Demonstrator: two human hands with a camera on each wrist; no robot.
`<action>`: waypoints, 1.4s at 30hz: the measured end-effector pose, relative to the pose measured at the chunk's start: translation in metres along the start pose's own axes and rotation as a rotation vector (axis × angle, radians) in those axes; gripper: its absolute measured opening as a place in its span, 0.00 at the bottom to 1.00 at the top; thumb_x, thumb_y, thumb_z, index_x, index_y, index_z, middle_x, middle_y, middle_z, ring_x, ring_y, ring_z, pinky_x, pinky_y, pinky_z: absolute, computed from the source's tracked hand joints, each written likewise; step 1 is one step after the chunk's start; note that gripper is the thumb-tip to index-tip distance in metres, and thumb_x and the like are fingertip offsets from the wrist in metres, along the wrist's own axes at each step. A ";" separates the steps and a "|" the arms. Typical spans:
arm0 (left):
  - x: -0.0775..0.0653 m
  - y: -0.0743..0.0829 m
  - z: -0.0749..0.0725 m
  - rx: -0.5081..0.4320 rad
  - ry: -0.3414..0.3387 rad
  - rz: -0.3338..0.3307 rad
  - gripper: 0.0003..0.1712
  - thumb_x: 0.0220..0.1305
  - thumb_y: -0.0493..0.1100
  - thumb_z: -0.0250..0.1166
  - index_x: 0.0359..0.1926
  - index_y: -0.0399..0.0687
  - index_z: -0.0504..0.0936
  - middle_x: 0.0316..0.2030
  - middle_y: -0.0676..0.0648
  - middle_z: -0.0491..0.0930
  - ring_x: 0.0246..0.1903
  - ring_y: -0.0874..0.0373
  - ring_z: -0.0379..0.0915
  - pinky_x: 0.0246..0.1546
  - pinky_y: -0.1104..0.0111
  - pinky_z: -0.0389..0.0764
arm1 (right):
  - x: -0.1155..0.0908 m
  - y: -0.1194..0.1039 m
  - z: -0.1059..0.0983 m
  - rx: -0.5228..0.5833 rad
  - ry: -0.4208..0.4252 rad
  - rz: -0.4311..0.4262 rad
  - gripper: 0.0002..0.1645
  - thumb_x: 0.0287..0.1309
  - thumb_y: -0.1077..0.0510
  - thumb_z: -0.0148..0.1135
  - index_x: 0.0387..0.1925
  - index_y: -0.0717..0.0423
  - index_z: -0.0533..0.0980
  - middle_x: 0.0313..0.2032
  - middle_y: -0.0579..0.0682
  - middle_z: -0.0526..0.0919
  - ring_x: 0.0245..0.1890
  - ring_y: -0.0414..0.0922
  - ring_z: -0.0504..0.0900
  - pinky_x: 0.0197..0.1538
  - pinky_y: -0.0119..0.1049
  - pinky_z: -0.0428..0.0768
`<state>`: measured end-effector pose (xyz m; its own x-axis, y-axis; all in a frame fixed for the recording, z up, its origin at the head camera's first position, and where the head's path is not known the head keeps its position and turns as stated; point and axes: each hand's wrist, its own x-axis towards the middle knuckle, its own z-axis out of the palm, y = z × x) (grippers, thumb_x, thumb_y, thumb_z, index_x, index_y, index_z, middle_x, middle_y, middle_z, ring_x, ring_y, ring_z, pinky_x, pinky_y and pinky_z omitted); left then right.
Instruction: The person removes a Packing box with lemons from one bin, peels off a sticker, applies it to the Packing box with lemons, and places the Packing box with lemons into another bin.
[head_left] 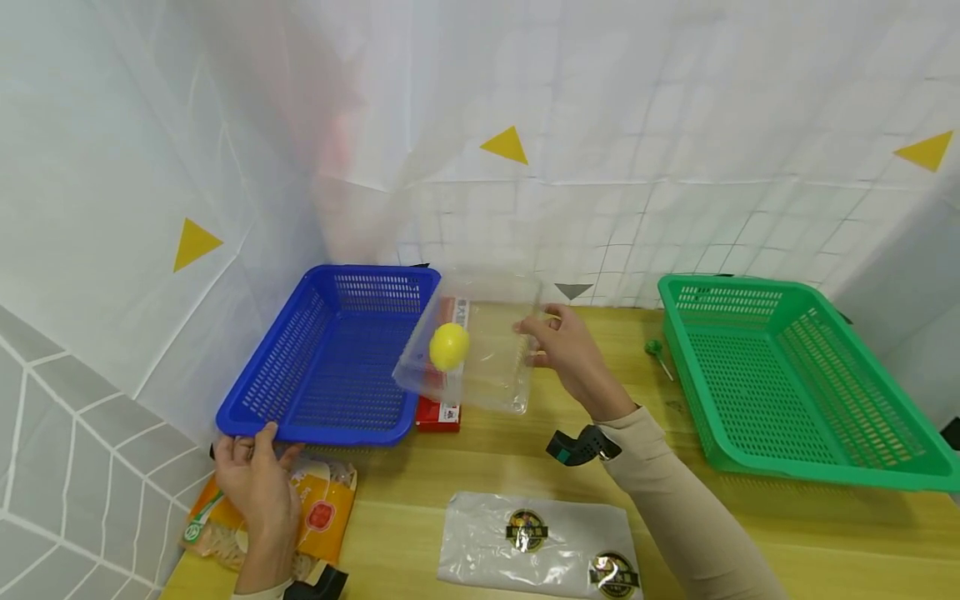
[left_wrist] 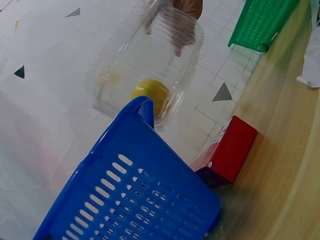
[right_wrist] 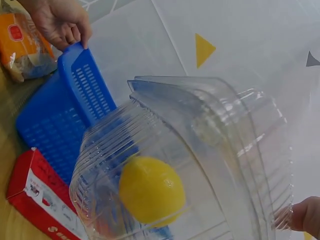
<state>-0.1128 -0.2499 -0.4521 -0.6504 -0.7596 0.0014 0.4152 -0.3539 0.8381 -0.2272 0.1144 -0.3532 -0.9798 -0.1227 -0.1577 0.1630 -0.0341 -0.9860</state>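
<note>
1. Head view: The left hand point(head_left: 258, 479) pinches the near left corner of the blue basket point(head_left: 322, 431), thumb over the rim. The right hand point(head_left: 564, 343) grips the right edge of a clear plastic container point(head_left: 491, 342), which is tilted and carries a lemon point(head_left: 449, 347). The container is held up just beside the basket, with a red box point(head_left: 438, 417) on the counter point(head_left: 397, 487) partly behind it. The two hands are well apart. An orange food packet point(head_left: 322, 521) lies by the left forearm; the green basket point(head_left: 697, 400) is on the right, a green lollipop point(head_left: 653, 347) near its left wall.

2. Left wrist view: The container is near the blue basket's corner, the lemon at its lower end; the right hand's fingers show through the plastic. The left hand is out of this picture.

3. Right wrist view: The lemon sits inside, behind ribbed plastic, and the right thumb presses the container's edge. Whether the lid is fastened I cannot tell. The step in hand seems to be handling the loaded container while steadying the basket; the next move probably calls for a firm grip, limited tilt and clearance from the basket's rim.
</note>
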 end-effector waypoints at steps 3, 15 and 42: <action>0.000 0.000 0.000 -0.007 0.001 -0.003 0.29 0.70 0.30 0.66 0.68 0.31 0.67 0.51 0.34 0.72 0.42 0.51 0.80 0.21 0.67 0.85 | -0.003 0.006 -0.007 0.005 0.009 0.000 0.48 0.71 0.58 0.61 0.81 0.60 0.46 0.51 0.58 0.74 0.31 0.43 0.71 0.37 0.34 0.84; -0.001 -0.002 -0.001 -0.003 0.004 -0.020 0.29 0.72 0.31 0.65 0.69 0.33 0.66 0.54 0.34 0.71 0.44 0.51 0.79 0.21 0.68 0.84 | -0.012 0.040 -0.036 0.017 0.065 0.017 0.47 0.71 0.58 0.61 0.80 0.62 0.46 0.43 0.55 0.71 0.31 0.42 0.71 0.37 0.35 0.84; -0.119 -0.029 0.043 0.248 -0.613 -0.548 0.20 0.72 0.31 0.55 0.61 0.26 0.66 0.48 0.37 0.77 0.47 0.49 0.79 0.52 0.59 0.81 | -0.018 0.097 -0.065 -0.180 0.195 0.076 0.56 0.69 0.46 0.67 0.79 0.67 0.45 0.57 0.66 0.70 0.49 0.58 0.79 0.51 0.51 0.83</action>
<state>-0.0750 -0.1262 -0.4535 -0.9771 -0.0618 -0.2037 -0.1627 -0.4008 0.9016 -0.2013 0.1783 -0.4492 -0.9723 0.0757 -0.2212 0.2303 0.1471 -0.9619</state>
